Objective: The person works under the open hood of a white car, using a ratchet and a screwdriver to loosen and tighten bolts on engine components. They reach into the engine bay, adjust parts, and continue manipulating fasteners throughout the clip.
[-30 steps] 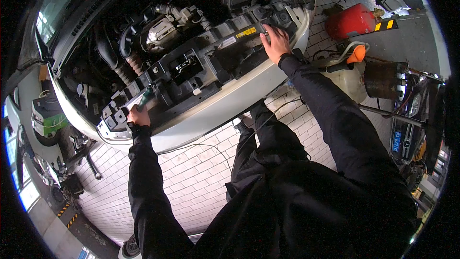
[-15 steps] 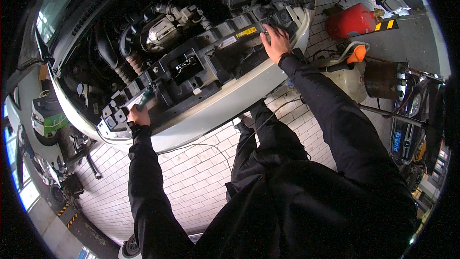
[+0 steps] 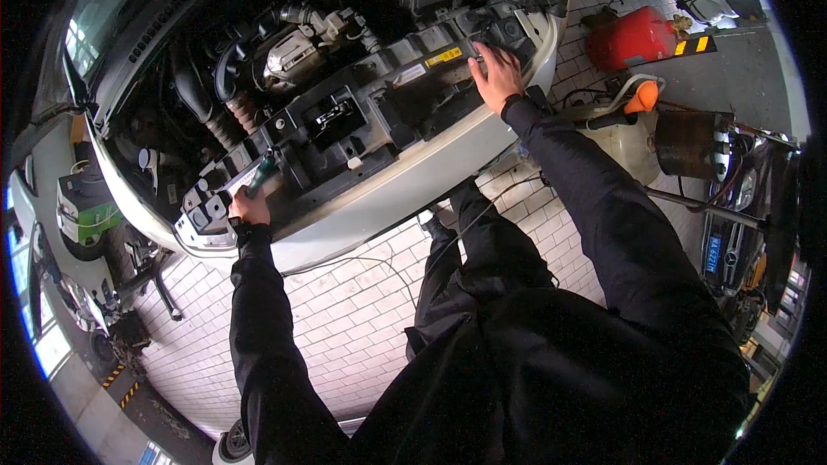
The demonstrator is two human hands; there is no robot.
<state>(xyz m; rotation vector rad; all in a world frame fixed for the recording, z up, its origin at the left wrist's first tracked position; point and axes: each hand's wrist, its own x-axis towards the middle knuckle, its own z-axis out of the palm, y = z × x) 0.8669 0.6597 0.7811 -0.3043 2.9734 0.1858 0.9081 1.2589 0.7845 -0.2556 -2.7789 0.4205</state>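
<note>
My left hand is closed round a dark green, rod-shaped tool at the left end of the black front panel of a white car. The tool slants up and to the right out of my fist. Its exact kind is too small and dark to tell. At the panel's right end my right hand rests with its fingers spread, near a yellow label. No object shows in it. Behind the panel lies the open engine bay, with a silvery metal engine part and a ribbed hose.
The white bumper curves between me and the engine bay. Along the tiled floor runs a thin black cable. To the right are a red tank, an orange funnel and a pale plastic container. A green-and-white box stands left.
</note>
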